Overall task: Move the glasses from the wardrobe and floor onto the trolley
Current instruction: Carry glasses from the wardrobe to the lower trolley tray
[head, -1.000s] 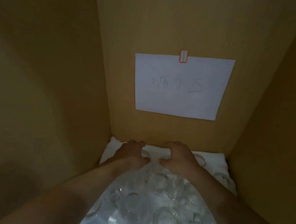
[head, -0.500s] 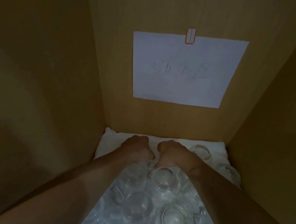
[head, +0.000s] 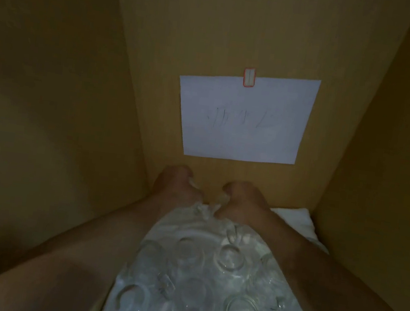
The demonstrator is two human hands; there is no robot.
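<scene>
**Lot: glassware, wardrobe interior, pick-up under way**

Step, as judged: lifting out of the tan wooden wardrobe. Left hand and right hand, centre frame, are both curled, each apparently gripping a small clear glass; what they hold is blurred. Clear round tumblers crowd the lower centre, smooth, glossy, rims up. White padded cloth lies beneath. White paper sheet, red-clipped, hangs upper centre. Next: a careful carry out to the trolley, which is not in view.

Inside a dim wooden wardrobe, used for storage.
Tan panels close in on three sides; a handwritten paper is taped to the back one, and clear glasses crowd a white cloth on its floor.
</scene>
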